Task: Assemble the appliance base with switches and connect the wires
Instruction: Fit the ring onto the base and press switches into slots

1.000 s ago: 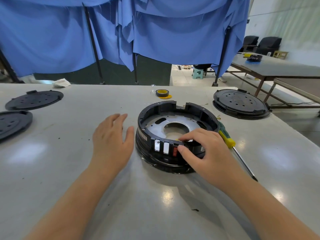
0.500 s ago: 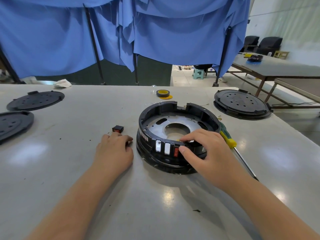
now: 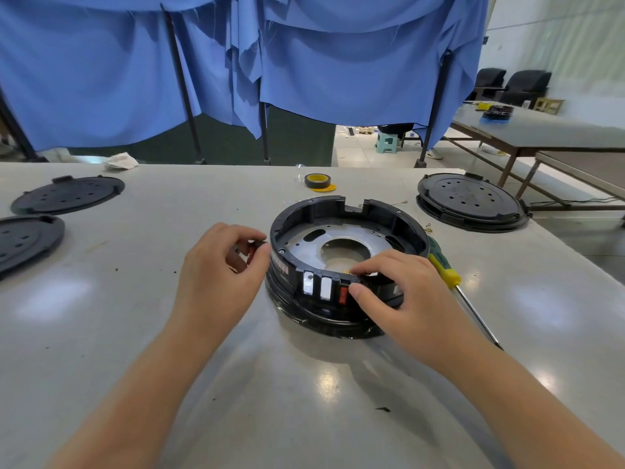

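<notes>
The round black plastic appliance base (image 3: 348,265), with its grey metal plate and central hole, sat near the middle of a pale grey, glossy tabletop (image 3: 101,333) that threw back soft patches of light. The left hand (image 3: 220,269) had its fingers curled around a small black switch with a red face (image 3: 252,250), pinching it just beside the left rim of the base. The right hand (image 3: 402,292) gripped the near wall of the base — thumb pressed on the outside next to a red switch already seated in its slot (image 3: 344,294), fingers hooked over the rim. Two white rectangular openings showed to the left of that red switch.

A yellow-and-green-handled screwdriver (image 3: 446,269) lay on the table just right of the base, partly behind the right wrist. A roll of dark tape with a yellow core (image 3: 317,181) stood further back. Two flat black round covers (image 3: 67,194) rested at the far left, and a stacked black round cover (image 3: 470,201) at the far right.

Behind the table hung blue cloth drapes (image 3: 304,69) on dark poles — beyond them, a pale tiled floor, a small green stool (image 3: 385,143), another long table (image 3: 541,130) and dark chairs.
</notes>
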Tool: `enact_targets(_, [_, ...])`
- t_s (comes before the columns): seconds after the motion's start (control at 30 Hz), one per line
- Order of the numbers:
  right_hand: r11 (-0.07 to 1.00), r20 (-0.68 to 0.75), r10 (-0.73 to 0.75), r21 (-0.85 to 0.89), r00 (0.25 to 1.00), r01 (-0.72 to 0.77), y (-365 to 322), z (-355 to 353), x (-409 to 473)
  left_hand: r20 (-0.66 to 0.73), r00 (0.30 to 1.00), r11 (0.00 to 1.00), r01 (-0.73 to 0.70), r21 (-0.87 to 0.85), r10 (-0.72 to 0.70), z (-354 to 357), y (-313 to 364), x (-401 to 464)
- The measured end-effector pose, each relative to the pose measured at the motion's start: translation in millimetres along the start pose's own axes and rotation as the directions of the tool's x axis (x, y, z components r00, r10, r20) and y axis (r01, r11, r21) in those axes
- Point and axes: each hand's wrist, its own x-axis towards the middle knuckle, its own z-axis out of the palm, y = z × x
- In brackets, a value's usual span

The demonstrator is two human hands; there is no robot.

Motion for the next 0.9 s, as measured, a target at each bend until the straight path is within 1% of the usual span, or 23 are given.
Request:
enact_targets(0.1, [1.000, -0.002, 0.007, 0.008, 1.000, -0.007, 0, -1, -1, 0.032, 0.997, 0.987, -0.071, -0.147, 0.076, 0, 13, -8])
enact_targets(0.17, [1.000, -0.001, 0.008, 0.009, 1.000, -0.008, 0, -1, -1, 0.100, 0.987, 0.966, -0.101, -0.238, 0.128, 4, 21, -15])
enact_targets(0.27, [1.000, -0.002, 0.003, 0.001, 1.000, -0.003, -1, -1, 0, 0.211, 0.957, 0.947, -0.133, -0.291, 0.199, 11, 27, -25])
enact_targets(0.37, [1.000, -0.012, -0.005, -0.007, 1.000, 0.005, -2, -1, 0, 0.257, 0.942, 0.947, -0.136, -0.292, 0.215, 16, 27, -29])
enact_targets(0.5, [1.000, -0.007, -0.008, -0.014, 1.000, 0.008, -2, -2, 0, 0.251, 0.945, 0.954, -0.144, -0.263, 0.211, 17, 24, -29])
enact_targets(0.67, [1.000, -0.013, -0.003, -0.016, 1.000, 0.003, -1, -1, 0, 0.269, 0.955, 0.954, -0.043, -0.297, 0.127, 19, 23, -31])
enact_targets(0.73, [1.000, -0.018, -0.002, -0.012, 1.000, 0.002, -1, -1, 0, 0.282, 0.952, 0.956, -0.033, -0.293, 0.119, 21, 23, -32])
enact_targets(0.83, [1.000, -0.012, -0.003, -0.019, 1.000, 0.003, -1, -1, 0, 0.274, 0.952, 0.963, -0.065, -0.261, 0.139, 22, 23, -33])
enact_targets(0.9, [1.000, -0.005, -0.002, -0.021, 1.000, 0.002, -1, -1, 0, 0.257, 0.949, 0.967, -0.125, -0.221, 0.182, 21, 24, -34])
